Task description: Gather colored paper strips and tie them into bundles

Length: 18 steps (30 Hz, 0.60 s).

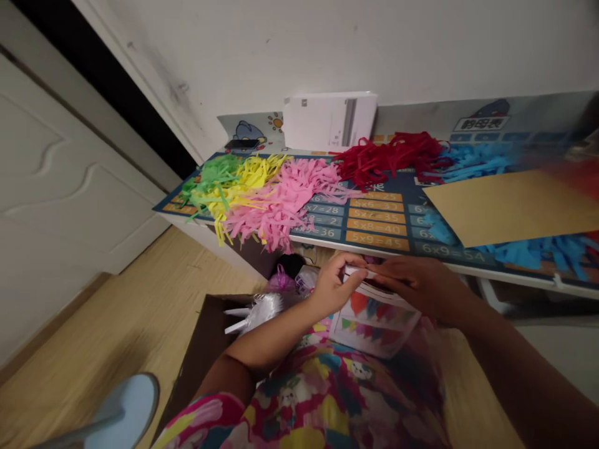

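Observation:
Close to my body, below the desk's front edge, a white packet (pixel 374 318) printed with colourful bunting is between my hands. My left hand (pixel 337 282) pinches its upper left edge between thumb and fingers. At the upper right edge, my right hand (pixel 416 285) grips the packet, its fingers close to those of the left. The packet's top edge faces up, and a dark gap shows near it. What lies inside is hidden. Slight blur covers the packet's right side.
Green (pixel 213 178), yellow (pixel 250 181), pink (pixel 294 196), red (pixel 393 159) and blue fringed strips (pixel 486 161) lie across the desk mat (pixel 374 221). A tan sheet (pixel 515 206) covers some blue ones. A white box (pixel 330 120) leans on the wall. A carton (pixel 194 349) stands left of me.

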Available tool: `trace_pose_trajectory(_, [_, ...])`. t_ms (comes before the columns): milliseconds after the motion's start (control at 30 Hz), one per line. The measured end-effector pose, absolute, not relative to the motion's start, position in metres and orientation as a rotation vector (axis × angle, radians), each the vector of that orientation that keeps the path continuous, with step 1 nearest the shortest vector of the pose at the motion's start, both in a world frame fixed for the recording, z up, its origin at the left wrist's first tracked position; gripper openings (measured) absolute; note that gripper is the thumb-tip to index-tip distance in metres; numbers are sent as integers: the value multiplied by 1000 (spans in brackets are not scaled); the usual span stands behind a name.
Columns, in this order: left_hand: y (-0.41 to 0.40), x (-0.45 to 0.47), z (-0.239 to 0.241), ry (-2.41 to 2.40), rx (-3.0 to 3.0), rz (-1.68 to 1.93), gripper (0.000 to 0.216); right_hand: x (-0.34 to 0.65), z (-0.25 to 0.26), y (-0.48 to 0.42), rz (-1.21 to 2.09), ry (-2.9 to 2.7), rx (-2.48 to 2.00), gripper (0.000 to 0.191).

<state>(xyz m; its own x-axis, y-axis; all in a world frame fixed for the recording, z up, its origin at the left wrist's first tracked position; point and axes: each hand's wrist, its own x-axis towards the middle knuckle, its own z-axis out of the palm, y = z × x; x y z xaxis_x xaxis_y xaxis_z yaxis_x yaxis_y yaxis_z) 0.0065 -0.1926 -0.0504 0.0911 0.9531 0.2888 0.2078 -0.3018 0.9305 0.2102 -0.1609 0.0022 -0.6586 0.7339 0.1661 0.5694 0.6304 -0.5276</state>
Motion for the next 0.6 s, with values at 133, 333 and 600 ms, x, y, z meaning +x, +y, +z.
trace_pose_trajectory(133, [-193, 8, -54, 1152, 1720, 1308, 28, 212, -1, -164, 566, -2534, -975, 39])
trace_pose_trajectory(333, [-192, 9, -61, 1213, 2072, 1478, 38, 203, 5, -166, 502, -2575, -1005, 35])
trace_pose_trajectory(600, [-183, -6, -45, 1484, 2866, 921, 43, 230, 6, -156, 702, -2487, -1108, 33])
